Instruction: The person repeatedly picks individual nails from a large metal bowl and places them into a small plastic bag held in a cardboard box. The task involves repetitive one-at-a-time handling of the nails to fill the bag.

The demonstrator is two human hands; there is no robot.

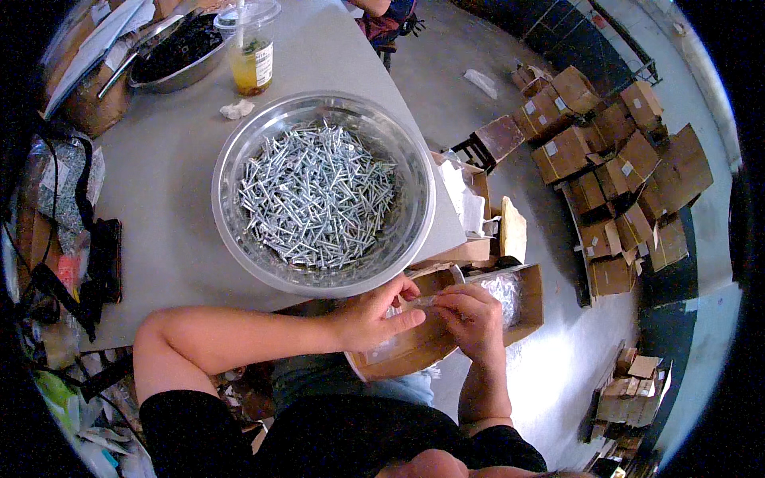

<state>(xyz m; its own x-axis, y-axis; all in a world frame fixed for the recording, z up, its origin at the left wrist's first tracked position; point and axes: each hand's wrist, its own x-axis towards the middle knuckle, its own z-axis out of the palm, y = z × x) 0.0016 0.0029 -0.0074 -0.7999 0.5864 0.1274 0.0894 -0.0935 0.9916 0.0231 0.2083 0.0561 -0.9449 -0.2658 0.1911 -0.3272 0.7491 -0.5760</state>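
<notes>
Over an open cardboard box, my two hands are close together at the table's front edge. My right hand [472, 317] is closed in a pinch on the edge of a small clear plastic bag [426, 301]. My left hand [376, 315] curls its fingers around the other side of the bag, thumb stretched toward the right hand; what lies inside its palm is hidden. Just beyond the left hand stands a large steel bowl [225, 231], heaped with silver screws [319, 195]. Neither hand touches the screws.
The cardboard box [414, 350] holds clear plastic bags [502, 293] at its right end. On the grey table [159, 215] are a drink cup [253, 64], a crumpled tissue [237, 110] and a pan of dark pieces [179, 60]. Stacked cartons [606, 167] stand on the floor at right.
</notes>
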